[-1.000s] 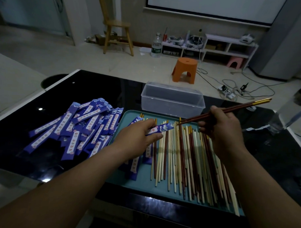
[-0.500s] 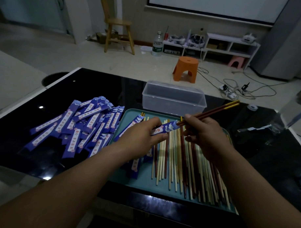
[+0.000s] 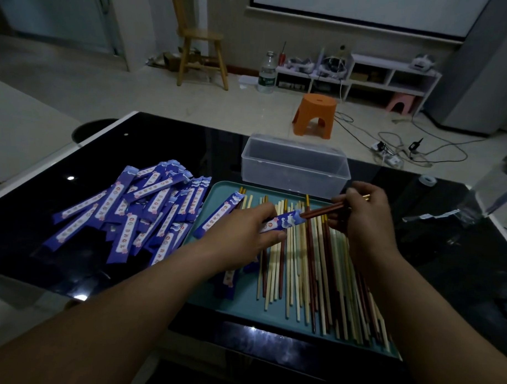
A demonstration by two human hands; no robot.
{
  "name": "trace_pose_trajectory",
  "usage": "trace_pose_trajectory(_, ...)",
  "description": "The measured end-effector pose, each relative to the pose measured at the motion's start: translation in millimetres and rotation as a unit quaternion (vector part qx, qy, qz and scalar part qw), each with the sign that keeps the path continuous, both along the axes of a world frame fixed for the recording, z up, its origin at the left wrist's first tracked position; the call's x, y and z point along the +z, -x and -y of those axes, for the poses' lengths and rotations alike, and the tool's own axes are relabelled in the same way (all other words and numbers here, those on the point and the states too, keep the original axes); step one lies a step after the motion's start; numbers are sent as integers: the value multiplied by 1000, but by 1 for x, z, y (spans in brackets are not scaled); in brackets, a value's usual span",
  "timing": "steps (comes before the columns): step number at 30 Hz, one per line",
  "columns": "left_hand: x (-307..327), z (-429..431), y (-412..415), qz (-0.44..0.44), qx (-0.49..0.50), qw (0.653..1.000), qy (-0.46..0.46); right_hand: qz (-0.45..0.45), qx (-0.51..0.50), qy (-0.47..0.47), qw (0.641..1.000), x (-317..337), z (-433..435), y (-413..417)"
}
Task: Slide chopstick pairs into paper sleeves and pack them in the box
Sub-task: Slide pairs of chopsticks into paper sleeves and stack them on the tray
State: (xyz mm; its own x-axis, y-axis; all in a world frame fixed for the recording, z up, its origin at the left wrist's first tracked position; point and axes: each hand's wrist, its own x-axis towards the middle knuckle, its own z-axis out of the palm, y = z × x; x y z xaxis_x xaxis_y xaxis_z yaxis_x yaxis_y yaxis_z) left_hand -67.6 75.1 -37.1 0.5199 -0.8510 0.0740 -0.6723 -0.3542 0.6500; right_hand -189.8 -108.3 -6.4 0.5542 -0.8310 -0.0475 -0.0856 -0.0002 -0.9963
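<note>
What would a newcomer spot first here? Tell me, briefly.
At centre, the left hand grips a blue paper sleeve and the right hand holds a dark red chopstick pair, tips in its mouth. Left of them a heap of blue sleeves lies on the black table; loose chopsticks cover the teal tray beneath.

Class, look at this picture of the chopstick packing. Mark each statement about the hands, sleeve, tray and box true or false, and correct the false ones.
1. The left hand holds a blue paper sleeve. True.
2. The right hand holds a pale pair at that sleeve's mouth. False: the chopstick pair is dark red.
3. Loose chopsticks lie on the teal tray. True.
4. The sleeve pile lies right of the tray. False: it lies left of it, on the black table.
5. The clear box holds packed sleeves. False: none show inside it.
</note>
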Motion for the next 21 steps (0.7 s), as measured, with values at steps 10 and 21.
trace_pose_trajectory(10, 12, -2, 6, -78, 30, 996, -36, -32, 70, -39, 996, -5, -4, -6)
trace_pose_trajectory(21, 13, -21, -33, -115, 251, 956, -100, -110, 130, 11, 985, -12, -12, -8)
